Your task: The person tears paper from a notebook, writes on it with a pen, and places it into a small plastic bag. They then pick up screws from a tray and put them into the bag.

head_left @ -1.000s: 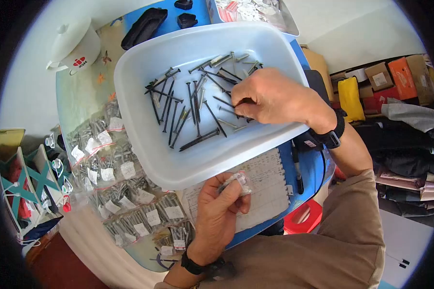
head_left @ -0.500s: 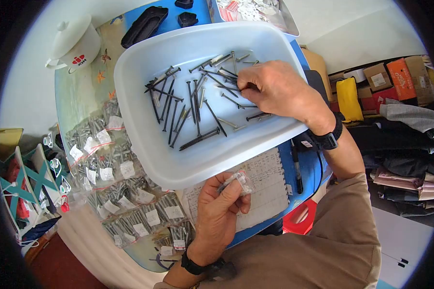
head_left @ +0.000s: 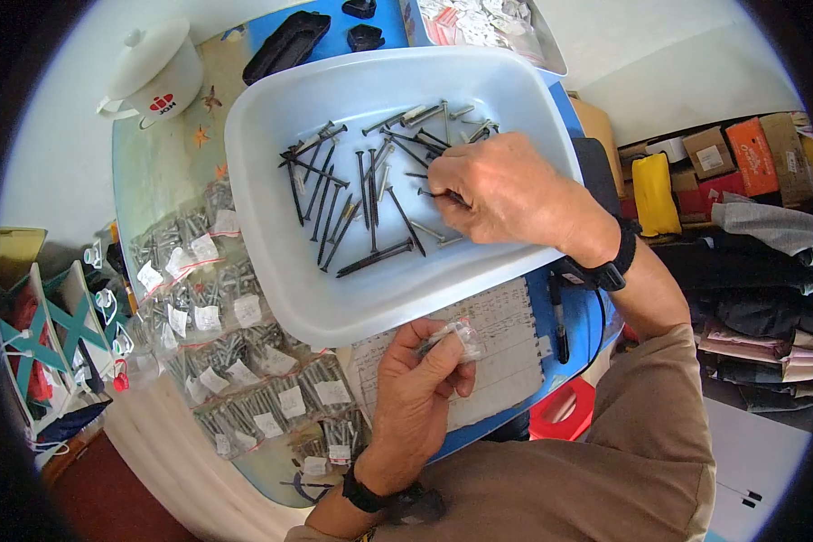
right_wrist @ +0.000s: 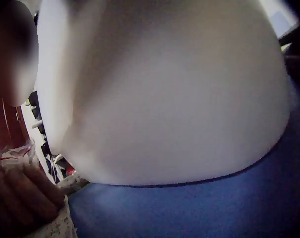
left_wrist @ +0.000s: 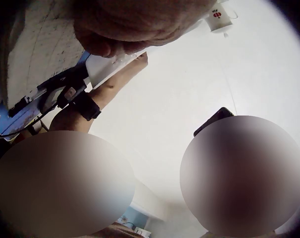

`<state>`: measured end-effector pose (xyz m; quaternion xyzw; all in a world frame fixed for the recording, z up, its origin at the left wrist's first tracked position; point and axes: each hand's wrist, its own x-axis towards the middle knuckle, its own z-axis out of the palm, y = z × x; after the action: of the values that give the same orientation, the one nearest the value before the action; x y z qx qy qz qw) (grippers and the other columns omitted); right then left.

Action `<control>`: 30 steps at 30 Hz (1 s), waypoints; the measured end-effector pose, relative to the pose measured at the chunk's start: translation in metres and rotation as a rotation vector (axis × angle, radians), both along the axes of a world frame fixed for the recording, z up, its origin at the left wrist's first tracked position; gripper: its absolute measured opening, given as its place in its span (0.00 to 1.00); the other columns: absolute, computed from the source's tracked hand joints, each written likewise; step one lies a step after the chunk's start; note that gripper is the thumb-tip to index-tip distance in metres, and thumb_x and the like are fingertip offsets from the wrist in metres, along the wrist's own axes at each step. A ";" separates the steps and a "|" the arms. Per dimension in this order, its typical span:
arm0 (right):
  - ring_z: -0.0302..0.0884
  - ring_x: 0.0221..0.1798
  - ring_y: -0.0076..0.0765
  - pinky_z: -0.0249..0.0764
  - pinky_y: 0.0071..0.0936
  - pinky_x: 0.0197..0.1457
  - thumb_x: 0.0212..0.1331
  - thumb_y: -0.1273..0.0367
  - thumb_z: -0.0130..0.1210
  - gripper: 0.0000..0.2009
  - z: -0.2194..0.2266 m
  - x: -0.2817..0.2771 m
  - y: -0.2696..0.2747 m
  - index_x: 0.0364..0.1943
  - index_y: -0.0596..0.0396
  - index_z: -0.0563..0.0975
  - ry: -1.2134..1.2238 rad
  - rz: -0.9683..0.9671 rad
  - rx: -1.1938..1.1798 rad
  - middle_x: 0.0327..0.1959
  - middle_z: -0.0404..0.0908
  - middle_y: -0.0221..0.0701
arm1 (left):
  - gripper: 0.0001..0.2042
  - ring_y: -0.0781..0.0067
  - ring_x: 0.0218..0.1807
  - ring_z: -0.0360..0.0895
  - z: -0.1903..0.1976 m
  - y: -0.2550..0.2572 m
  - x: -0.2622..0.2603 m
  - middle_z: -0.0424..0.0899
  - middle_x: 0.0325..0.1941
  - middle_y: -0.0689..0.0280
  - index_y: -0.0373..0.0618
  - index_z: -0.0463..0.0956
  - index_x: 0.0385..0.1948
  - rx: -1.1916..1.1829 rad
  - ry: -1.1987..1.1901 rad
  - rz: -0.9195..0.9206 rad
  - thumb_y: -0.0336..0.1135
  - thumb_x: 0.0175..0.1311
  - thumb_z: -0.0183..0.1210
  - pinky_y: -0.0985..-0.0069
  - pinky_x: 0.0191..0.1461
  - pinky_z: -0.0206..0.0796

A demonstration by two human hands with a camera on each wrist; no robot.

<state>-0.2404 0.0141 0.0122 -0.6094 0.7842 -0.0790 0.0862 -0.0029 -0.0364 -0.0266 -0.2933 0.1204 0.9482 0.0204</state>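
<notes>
A pale blue-white tub (head_left: 334, 312) holds many dark and silver screws (head_left: 372, 203). Inside its right part is my right hand (head_left: 519, 194), fingers curled, pinching a dark screw whose far end the hand hides. Below the tub's front rim my left hand (head_left: 415, 384) grips a small clear bag (head_left: 465, 339) of small metal pieces between thumb and fingers. In the left wrist view that hand (left_wrist: 140, 22) fills the top, its contents barely visible. The tub's wall (right_wrist: 179, 109) fills most of the right wrist view, with the left hand (right_wrist: 26, 198) at lower left.
Labelled bags of screws (head_left: 289, 402) lie left of the tub, beside a written notebook (head_left: 497, 361). A lidded white mug (head_left: 158, 81) stands back left. Black trays (head_left: 285, 45) and a box of labels (head_left: 492, 23) sit behind; a marker (head_left: 560, 316) lies right.
My right hand has moved about among the screws, shifting up and then back down and left, and some screws there lie differently. My left hand keeps its hold on the bag. The head view has shifted slightly.
</notes>
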 end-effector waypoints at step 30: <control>0.80 0.28 0.45 0.73 0.36 0.30 0.55 0.71 0.66 0.07 0.059 0.084 0.107 0.34 0.57 0.80 -0.293 -0.003 -0.220 0.26 0.79 0.36 | 0.14 0.73 0.44 0.77 -0.009 0.011 -0.008 0.80 0.44 0.61 0.37 0.70 0.55 -0.237 0.436 -0.129 0.28 0.70 0.54 0.72 0.48 0.70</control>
<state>-0.1561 0.1215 0.0716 -0.5960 0.7508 -0.2524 0.1320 -0.0110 -0.0253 -0.0360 -0.0741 0.2505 0.9651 0.0202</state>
